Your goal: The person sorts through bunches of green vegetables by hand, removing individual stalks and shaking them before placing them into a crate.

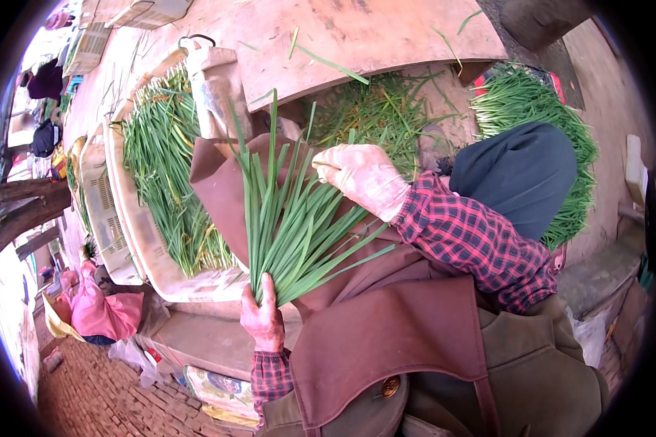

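Note:
My bare left hand (263, 318) is closed round the lower end of a bunch of garlic chives (280, 237), with the thumb along the stems. From there the flat green leaves fan upward and to the right over my brown apron (397, 335). My right hand (363, 176), in a pale glove, is curled closed beside the upper right leaves. Whatever its fingers pinch, if anything, is too small to make out. Left of the bunch, a white plastic crate (140, 251) holds a thick layer of chives (164, 167).
A worn wooden board (372, 33) with loose leaves spans the far side. Scattered chive leaves (386, 109) lie beneath its edge. More chives (536, 109) are heaped at the right, behind my dark-trousered knee (521, 171). A person in pink (106, 309) sits at the left, above brick paving (109, 390).

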Demonstrator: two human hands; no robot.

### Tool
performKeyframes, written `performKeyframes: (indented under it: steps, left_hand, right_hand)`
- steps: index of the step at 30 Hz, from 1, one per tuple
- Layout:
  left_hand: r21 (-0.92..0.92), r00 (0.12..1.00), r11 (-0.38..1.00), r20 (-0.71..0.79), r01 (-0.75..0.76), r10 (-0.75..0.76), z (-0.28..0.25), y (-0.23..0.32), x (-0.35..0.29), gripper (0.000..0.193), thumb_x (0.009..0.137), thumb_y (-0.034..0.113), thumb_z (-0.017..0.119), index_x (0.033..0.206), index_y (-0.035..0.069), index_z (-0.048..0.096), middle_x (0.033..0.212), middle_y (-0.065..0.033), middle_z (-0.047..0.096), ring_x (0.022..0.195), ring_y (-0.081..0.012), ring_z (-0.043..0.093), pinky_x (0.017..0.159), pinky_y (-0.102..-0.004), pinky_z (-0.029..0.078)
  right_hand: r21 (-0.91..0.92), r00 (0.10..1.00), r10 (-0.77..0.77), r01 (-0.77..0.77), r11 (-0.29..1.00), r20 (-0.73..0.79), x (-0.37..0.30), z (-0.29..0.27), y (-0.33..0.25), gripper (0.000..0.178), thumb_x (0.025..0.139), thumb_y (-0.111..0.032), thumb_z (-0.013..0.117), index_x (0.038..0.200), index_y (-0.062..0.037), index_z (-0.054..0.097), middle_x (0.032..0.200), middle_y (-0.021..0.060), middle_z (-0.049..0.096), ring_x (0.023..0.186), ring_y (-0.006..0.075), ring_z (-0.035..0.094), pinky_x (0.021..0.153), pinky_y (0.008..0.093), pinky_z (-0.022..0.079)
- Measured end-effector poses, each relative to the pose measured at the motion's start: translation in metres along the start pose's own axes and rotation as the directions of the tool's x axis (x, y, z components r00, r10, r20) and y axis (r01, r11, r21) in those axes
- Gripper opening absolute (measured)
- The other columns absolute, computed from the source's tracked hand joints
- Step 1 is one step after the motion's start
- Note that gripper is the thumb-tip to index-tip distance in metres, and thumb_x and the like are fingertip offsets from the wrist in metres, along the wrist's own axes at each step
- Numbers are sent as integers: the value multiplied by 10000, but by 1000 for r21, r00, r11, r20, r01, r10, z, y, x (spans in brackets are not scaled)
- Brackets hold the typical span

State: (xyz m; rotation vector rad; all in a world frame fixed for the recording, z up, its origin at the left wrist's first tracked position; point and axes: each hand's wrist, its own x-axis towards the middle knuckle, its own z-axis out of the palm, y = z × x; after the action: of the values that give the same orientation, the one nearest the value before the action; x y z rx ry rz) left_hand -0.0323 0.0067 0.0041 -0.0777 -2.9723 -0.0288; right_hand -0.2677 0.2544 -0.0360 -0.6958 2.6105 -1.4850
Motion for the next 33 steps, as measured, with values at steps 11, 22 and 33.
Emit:
performKeyframes:
  steps: [11,22,33]
  left_hand:
    - [27,1000,999,16,17,-17,4,1,-3,564,794,-41,630,1317,168,597,1105,-220,588,862,-382,650,656,-420,549]
    - [-8,1000,1000,6,29,-29,10,-1,-8,603,768,-91,617,1321,147,582,1095,-214,590,849,-384,649,654,-431,548]
    - [-32,999,999,-35,4,-5,14,1,-8,613,752,-99,591,1324,122,581,1086,-238,584,838,-401,645,666,-444,546]
  right_hand:
    - [-7,993,52,-51,999,107,1,-9,9,367,866,-236,681,1175,-41,660,1047,160,699,915,309,674,794,375,543]
    - [70,897,334,-368,927,288,14,-28,13,463,883,-177,625,1325,-53,567,854,112,713,675,213,668,685,327,548]
    - [30,990,117,-120,992,84,-2,-13,28,669,806,-110,714,1418,-40,450,1254,166,612,968,304,664,829,357,541]
